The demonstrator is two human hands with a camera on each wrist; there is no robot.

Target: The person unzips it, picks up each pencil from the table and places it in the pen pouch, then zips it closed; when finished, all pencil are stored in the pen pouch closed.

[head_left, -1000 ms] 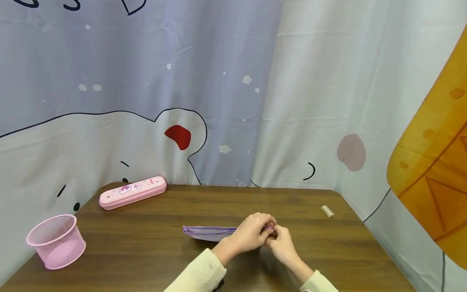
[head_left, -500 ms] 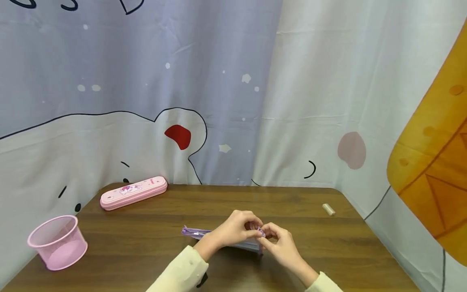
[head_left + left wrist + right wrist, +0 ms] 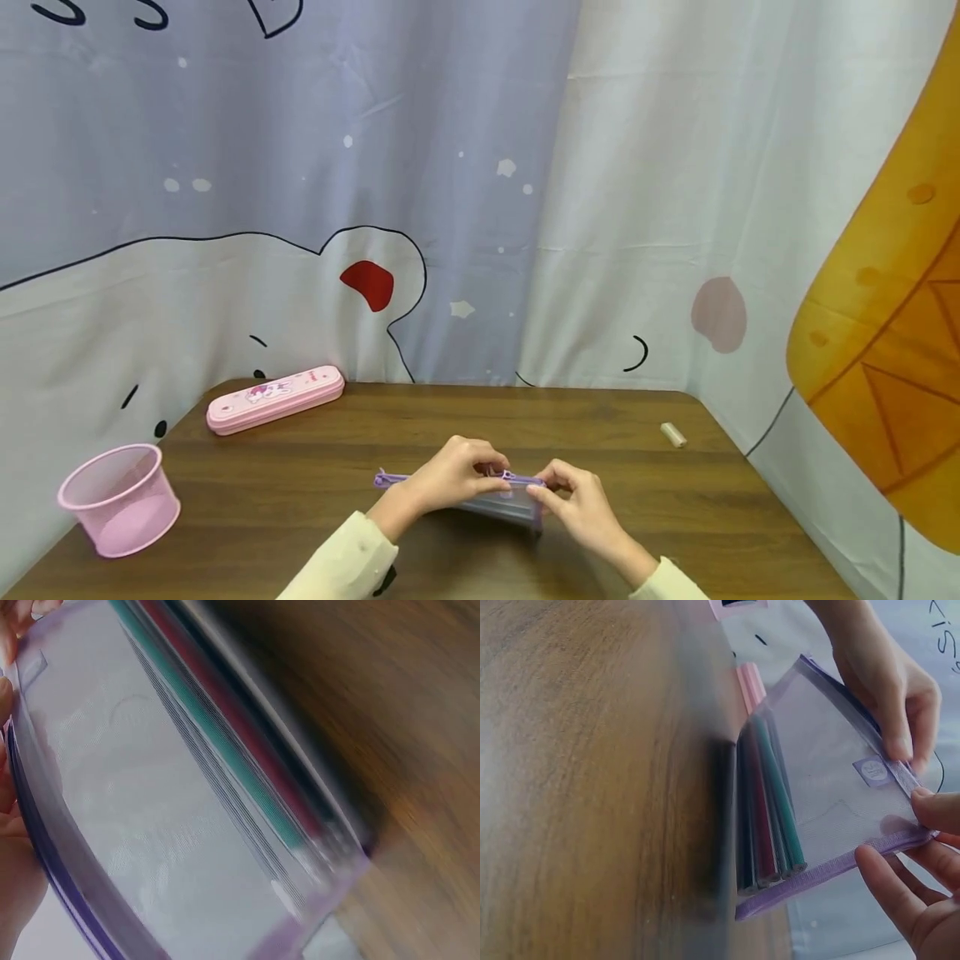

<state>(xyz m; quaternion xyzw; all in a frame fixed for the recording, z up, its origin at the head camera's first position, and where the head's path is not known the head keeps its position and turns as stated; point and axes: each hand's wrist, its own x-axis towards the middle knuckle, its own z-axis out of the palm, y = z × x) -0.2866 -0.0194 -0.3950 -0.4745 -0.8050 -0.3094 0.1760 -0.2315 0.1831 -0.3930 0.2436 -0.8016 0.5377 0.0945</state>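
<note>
Between both hands is a see-through mesh zip pouch [image 3: 487, 505] with purple trim, raised upright along its zipped edge. Several pencils or pens [image 3: 769, 802], green, dark red and dark, lie along its bottom, seen through the mesh in both wrist views. My left hand [image 3: 453, 477] pinches the zipped top edge near the middle; whether it has the zip pull is hidden by the fingers. At the right-hand top corner, my right hand [image 3: 581, 500] pinches the purple edge between thumb and fingers. A small purple label [image 3: 873, 771] sits on the mesh below the zip.
A pink pencil case [image 3: 275, 400] lies at the back left of the wooden table [image 3: 300, 517]. At the left edge a pink mesh bin [image 3: 120, 504] leans tilted. A small pale stick-like piece [image 3: 672, 434] lies back right. A printed curtain [image 3: 480, 208] hangs behind.
My left hand has moved left along the pouch's top edge, away from my right hand. My right hand stays near the right corner. More of the zipped edge shows between them.
</note>
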